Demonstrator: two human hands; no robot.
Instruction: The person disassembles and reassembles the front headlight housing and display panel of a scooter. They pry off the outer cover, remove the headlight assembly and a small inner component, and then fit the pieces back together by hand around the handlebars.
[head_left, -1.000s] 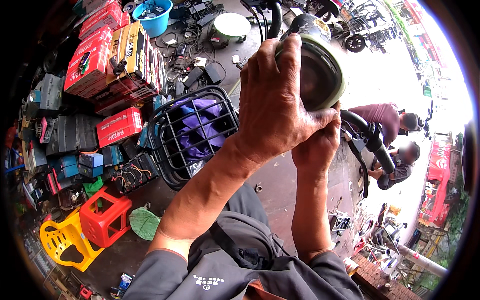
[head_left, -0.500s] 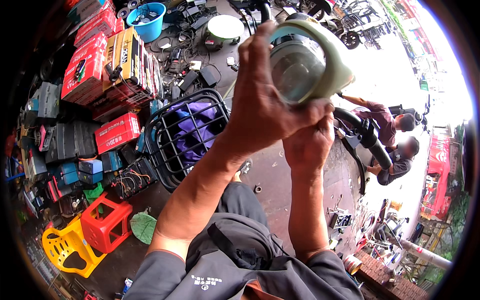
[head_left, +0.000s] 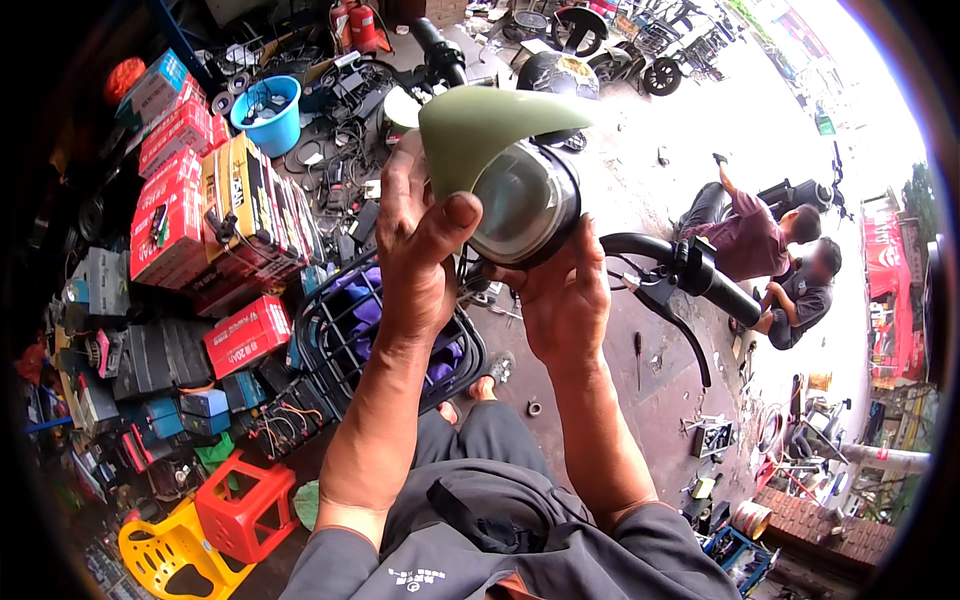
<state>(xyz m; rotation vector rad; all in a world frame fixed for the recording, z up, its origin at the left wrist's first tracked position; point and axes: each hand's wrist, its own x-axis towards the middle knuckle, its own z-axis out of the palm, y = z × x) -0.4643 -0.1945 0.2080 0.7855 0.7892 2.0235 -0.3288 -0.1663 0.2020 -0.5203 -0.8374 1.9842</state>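
Note:
Up in front of me, both hands are on a round headlamp (head_left: 512, 205) with a clear lens and a black rim. A pale green headlamp shell (head_left: 490, 115) arches over its top and left side. My left hand (head_left: 415, 225) is closed on the shell's left edge, thumb towards the lens. My right hand (head_left: 565, 300) cups the lamp's rim from below and right, fingers curled against it. Behind them are electric-bike handlebars, with a black right grip (head_left: 715, 282) and brake lever (head_left: 690, 335), and a left grip (head_left: 440, 48).
A black wire basket (head_left: 470, 345) holding purple cloth is below my left forearm. Stacked battery boxes (head_left: 170, 225), a blue bucket (head_left: 270, 125) and a red stool (head_left: 240, 510) are at left. Two people (head_left: 765, 245) crouch at right. A screwdriver (head_left: 638, 360) lies on the floor.
The lamp and shell have turned and shifted left and down. The shell now tilts up off the lamp's lower right, showing the black rim. My right hand has moved onto the lamp.

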